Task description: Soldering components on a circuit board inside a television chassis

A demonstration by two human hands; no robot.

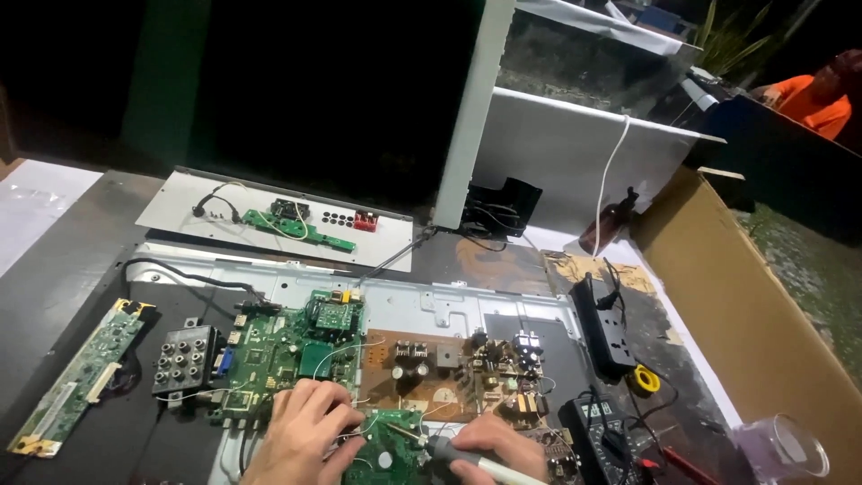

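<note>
Head view | brown cardboard box (pixel 745 296) stands far right of the hands | black power strip (pixel 606 328) and multimeter (pixel 600 436) just right of right hand (pixel 489 445) | right hand grips soldering iron (pixel 467 458), tip on small green circuit board (pixel 386 449) | left hand (pixel 301 431), fingers curled, presses this board, between both hands.

Two bare hands enter from the bottom edge; the left hand (pixel 301 431) shows its back, knuckles and bent fingers; the right hand (pixel 498 446) shows knuckles and a thumb; no gloves, rings or watch show; no sleeves reach the visible wrists; the forearms fall outside the frame.
</note>
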